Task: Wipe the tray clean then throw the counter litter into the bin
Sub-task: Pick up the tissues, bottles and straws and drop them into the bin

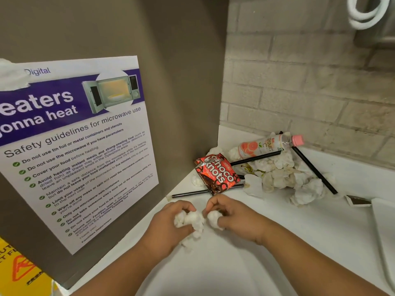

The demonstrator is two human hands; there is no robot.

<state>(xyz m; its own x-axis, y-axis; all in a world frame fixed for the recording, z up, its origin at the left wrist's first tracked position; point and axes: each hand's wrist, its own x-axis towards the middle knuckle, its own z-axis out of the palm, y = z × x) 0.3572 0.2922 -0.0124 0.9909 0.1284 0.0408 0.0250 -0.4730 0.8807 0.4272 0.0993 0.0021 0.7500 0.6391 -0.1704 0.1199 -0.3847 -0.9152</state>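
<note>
My left hand [168, 229] grips a crumpled white tissue wad [189, 221] on the white counter [277, 238]. My right hand [233, 218] pinches a smaller white tissue ball [213, 217] right beside it. Behind the hands lies the litter: a red choco knots wrapper [217, 174], black straws [314, 169], a heap of crumpled stained tissues [284, 176] and an empty pink-capped bottle [269, 145] lying on its side. The corner of a white tray [382, 214] shows at the right edge. No bin is in view.
A grey panel with a microwave safety poster [79, 150] stands close on the left. A brick wall [310, 86] backs the counter. A small dark-and-white packet [358, 201] lies by the tray. A yellow caution sign [19, 270] is at the bottom left.
</note>
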